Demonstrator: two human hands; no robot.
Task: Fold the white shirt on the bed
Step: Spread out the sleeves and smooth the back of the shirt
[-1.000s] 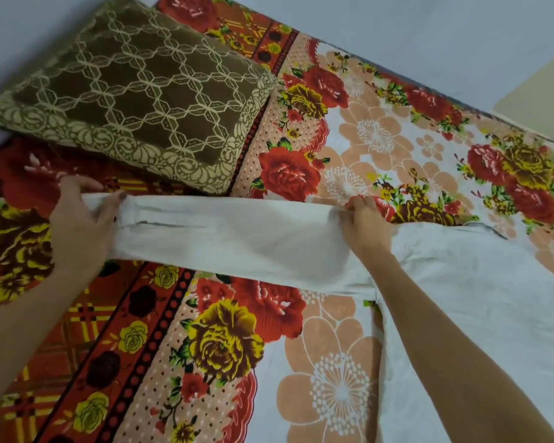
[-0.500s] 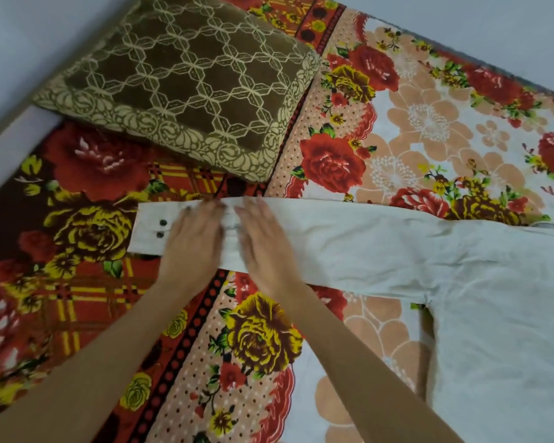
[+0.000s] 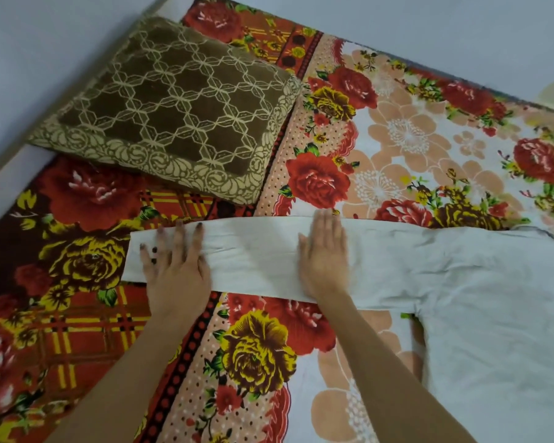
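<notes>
Hands are lying flat, fingers spread, on the white shirt's sleeve [image 3: 256,254] just below the pillow [image 3: 173,113]: left hand [image 3: 176,266] near the cuff, right hand [image 3: 325,260] mid-sleeve. Smoothing outward evenly should be flattening creases before folding.

One white shirt [image 3: 461,298]; one pillow [image 3: 173,113]; two hands [image 3: 176,270]

No readable text, labels, brands or numbers anywhere, only floral and geometric patterns

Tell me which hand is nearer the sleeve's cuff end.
Left. The left hand lies flat on the sleeve right at the cuff; the right hand presses mid-sleeve, farther toward the shirt body.
</notes>
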